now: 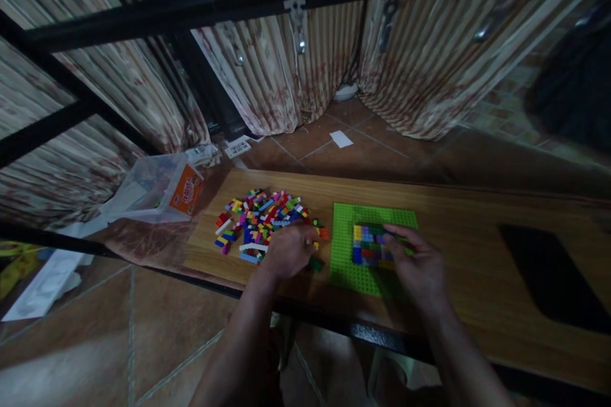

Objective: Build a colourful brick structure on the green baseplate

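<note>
A green studded baseplate [341,248] lies on the wooden table, carrying a flat block of toy bricks [367,247] in yellow, blue, red, green and other colours. My right hand [422,264] is at this block's right side, thumb and index finger closed on its edge. Left of the baseplate spreads a loose pile of toy bricks [260,219]. My left hand [289,251] is over the pile's near right edge with fingers curled; whatever they pinch is hidden. Beside it lie an orange brick [323,233] and a dark green brick [316,263].
A clear plastic box [155,187] with an orange label stands beyond the table's left end. On the table's right lies a black flat object [556,273]. Striped curtains [281,76] hang behind dark metal bars. A white paper [341,138] lies on the tiled floor.
</note>
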